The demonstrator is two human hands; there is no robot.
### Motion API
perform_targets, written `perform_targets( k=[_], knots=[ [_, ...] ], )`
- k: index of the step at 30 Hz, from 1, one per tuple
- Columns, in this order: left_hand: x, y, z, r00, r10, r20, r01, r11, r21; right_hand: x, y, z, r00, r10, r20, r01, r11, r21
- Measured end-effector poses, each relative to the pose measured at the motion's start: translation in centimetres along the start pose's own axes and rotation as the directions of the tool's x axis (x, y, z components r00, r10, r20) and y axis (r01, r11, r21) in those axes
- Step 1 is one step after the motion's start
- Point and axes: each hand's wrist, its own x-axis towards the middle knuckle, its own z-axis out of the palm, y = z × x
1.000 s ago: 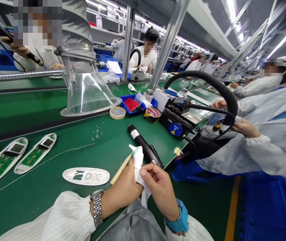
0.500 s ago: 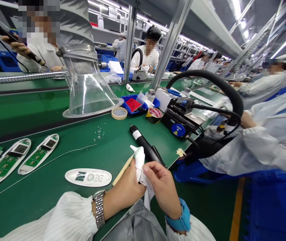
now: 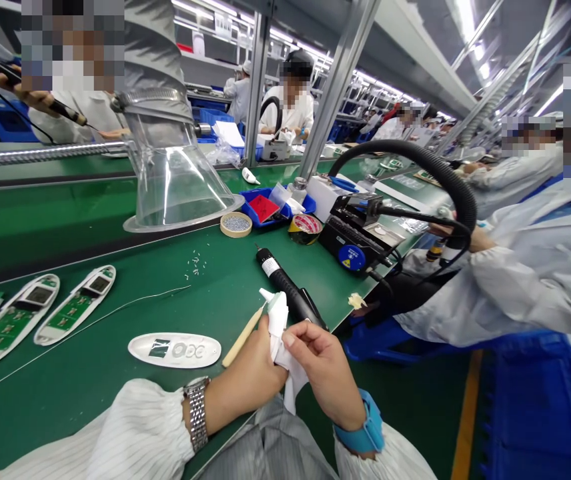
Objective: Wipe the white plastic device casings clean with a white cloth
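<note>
My left hand is closed around a white device with a pointed tip, which looks like an ear thermometer; its lower part is hidden. A white cloth lies against the device and hangs below it. The fingers of my right hand are closed, with thumb and forefinger pinching the cloth beside my left hand. Just beyond them, a black electric screwdriver lies on the green bench. To the left are a pale wooden stick and an oval white cover with cut-outs.
Two casings with green circuit boards lie at left, near a thin wire. A round tray of screws, a blue bin, tape and a black machine stand farther back. A clear extraction hood hangs above. Co-workers sit around.
The view has shifted slightly, so the bench things sit a little farther left. Both hands keep their holds on the device and cloth, almost unmoved. The co-worker at right has shifted.
</note>
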Motion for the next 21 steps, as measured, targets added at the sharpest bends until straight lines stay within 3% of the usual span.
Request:
perform_targets(
  k=[6,21],
  knots=[
    [0.12,-0.08,0.07,0.996,0.07,-0.058,-0.065,0.995,0.071,0.12,0.62,0.37,0.994,-0.07,-0.089,0.07,0.998,0.004],
    [0.03,0.02,0.1,0.998,0.042,-0.043,-0.04,0.999,0.037,0.12,0.78,0.65,0.993,-0.087,-0.08,0.088,0.996,0.002]
  ],
)
